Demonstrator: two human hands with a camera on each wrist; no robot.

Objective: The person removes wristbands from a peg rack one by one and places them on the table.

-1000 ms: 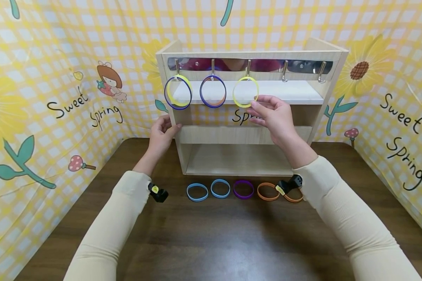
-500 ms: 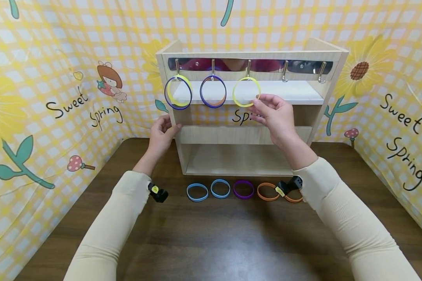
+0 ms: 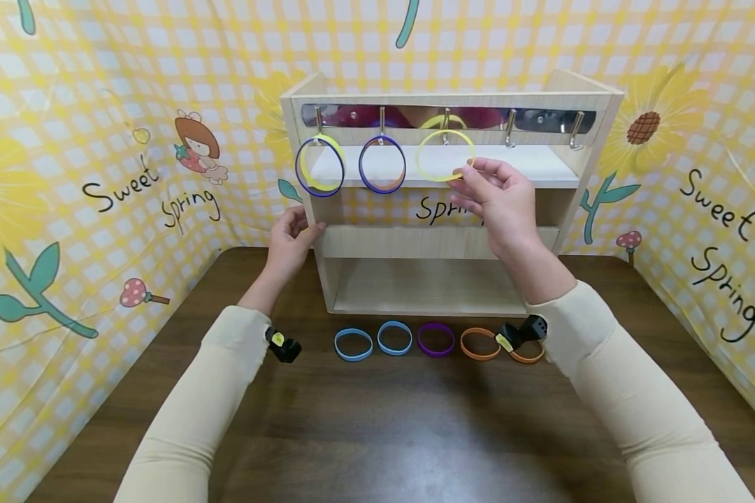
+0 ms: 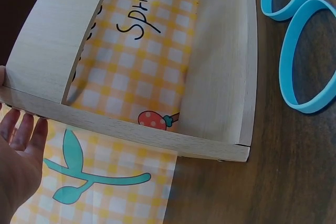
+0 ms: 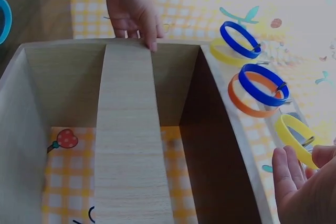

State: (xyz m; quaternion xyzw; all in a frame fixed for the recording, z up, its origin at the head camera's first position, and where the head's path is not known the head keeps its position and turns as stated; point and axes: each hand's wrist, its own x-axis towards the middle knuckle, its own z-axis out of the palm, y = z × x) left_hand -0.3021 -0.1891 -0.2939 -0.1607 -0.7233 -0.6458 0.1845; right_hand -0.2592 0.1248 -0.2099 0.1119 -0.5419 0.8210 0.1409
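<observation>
Whole backdrop's yellow-and-white checked fabric [image 3: 509,42], kinda wrinkly toward 9 o'clock. Big sunflower print [image 3: 643,127] at 2 o'clock, cartoon girl print [image 3: 198,143] at 10, "Sweet Spring" lettering [image 3: 723,258] at 3 and again between 9 and 10. Dark wood-grain surface [image 3: 327,426] below, with a soft pale glare [image 3: 409,468] near 6 o'clock.

A yellow-and-white checked cloth [image 3: 182,63] walled the desk [image 3: 352,433] at the back and both sides; the desk was dark brown and somewhat glossy; to the left, the cloth bore black lettering [image 3: 124,184] reading "Sweet Spring", a printed girl [image 3: 196,133] with a strawberry [image 3: 189,160], a small heart [image 3: 140,135] and a teal sprig [image 3: 44,297]; to the right, a sunflower [image 3: 643,127] showed, with "Sweet Spring" again lower down.
</observation>
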